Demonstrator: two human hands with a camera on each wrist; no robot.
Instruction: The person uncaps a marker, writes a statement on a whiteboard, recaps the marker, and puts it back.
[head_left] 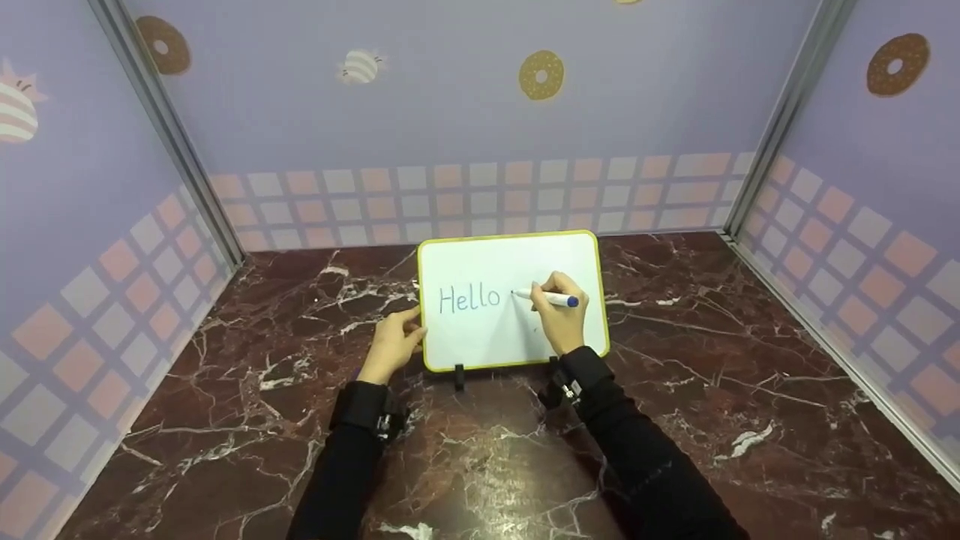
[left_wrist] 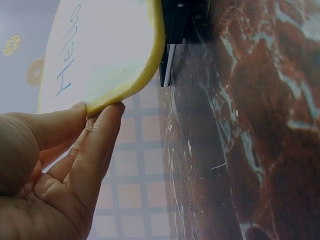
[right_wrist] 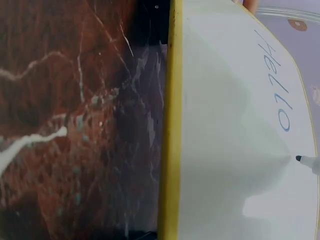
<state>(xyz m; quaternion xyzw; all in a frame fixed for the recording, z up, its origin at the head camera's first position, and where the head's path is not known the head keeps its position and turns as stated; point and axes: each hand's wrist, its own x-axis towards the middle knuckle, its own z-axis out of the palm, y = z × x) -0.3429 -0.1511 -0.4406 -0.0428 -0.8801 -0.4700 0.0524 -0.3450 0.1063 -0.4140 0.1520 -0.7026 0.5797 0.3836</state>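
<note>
A whiteboard with a yellow frame leans back on a black stand, with "Hello" written on it in blue. My left hand pinches the board's left edge near the lower corner; in the left wrist view, the thumb lies at the front and the fingers behind. In my right hand is a white marker with a blue end, its tip pointing left, just right of the word. The right wrist view shows the marker tip close to the board, seemingly slightly apart from it.
Dark red marbled tabletop surrounds the board. Behind it stands a lilac back wall with pink and white squares, and side panels close off left and right. Black cuffs with small devices sit on both wrists.
</note>
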